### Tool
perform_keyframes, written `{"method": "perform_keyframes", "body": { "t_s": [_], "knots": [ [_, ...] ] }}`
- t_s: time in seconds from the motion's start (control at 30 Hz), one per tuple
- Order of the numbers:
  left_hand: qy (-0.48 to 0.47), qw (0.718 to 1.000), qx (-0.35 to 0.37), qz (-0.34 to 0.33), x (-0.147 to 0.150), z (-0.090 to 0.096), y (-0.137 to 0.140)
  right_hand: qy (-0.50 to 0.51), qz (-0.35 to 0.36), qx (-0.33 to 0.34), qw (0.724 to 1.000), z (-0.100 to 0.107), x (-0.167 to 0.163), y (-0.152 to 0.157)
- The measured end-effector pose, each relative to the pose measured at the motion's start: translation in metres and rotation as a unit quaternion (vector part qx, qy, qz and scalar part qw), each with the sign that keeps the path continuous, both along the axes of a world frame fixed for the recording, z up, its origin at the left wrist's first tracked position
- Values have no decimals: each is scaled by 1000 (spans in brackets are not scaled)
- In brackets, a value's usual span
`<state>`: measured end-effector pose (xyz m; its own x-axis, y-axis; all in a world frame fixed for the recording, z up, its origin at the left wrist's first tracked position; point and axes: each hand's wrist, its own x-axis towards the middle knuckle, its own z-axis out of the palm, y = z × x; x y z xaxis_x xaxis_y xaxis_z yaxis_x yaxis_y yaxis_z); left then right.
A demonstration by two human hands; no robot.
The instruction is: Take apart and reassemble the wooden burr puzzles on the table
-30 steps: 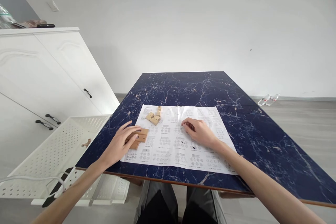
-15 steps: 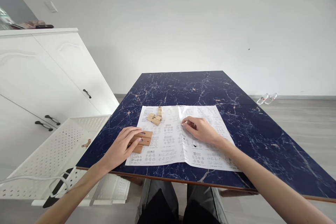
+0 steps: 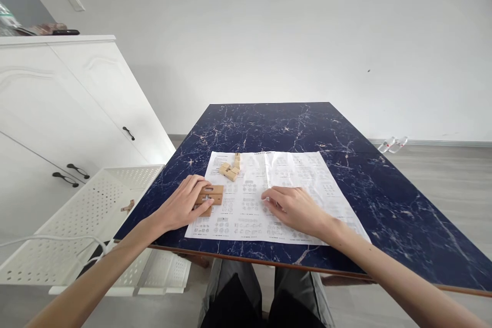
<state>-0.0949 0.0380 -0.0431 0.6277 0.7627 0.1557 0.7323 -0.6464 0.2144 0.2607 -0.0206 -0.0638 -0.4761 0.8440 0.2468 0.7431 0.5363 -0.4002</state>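
My left hand [image 3: 180, 204] lies over several brown notched wooden puzzle pieces [image 3: 216, 193], with fingers along their far side and the thumb on the near side. The pieces are side by side, with slots showing between them. Under both hands is a printed instruction sheet [image 3: 246, 225], creased down the middle and covered in small diagrams. On its lower centre rests my right hand [image 3: 294, 209], loosely curled, thumb and index finger apart, with nothing visible in it. Beyond the brown pieces sits a cluster of pale interlocking wooden blocks [image 3: 230, 171], one of them marked with a dark figure.
The sheet lies near the front edge of a dark blue marbled table [image 3: 269, 125]. At left stand a white cabinet [image 3: 77, 97] and a perforated white rack [image 3: 73, 225] with a cable and a small wooden piece. Two clear bottles [image 3: 397, 144] are on the floor at right.
My right hand has moved nearer to me across the sheet, and its right half lies flatter and wider. The brown pieces under my left hand have shifted slightly. The view has tilted a little.
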Motion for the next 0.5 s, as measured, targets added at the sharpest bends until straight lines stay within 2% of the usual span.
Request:
{"method": "perform_keyframes", "body": {
  "t_s": [0.13, 0.5],
  "knots": [
    [10, 1000, 2, -18, 4, 4, 7, 9, 31, 4, 999, -5, -3, -8],
    [32, 999, 27, -25, 5, 4, 10, 44, 28, 1, 999, -14, -2, -8]
  ]
}}
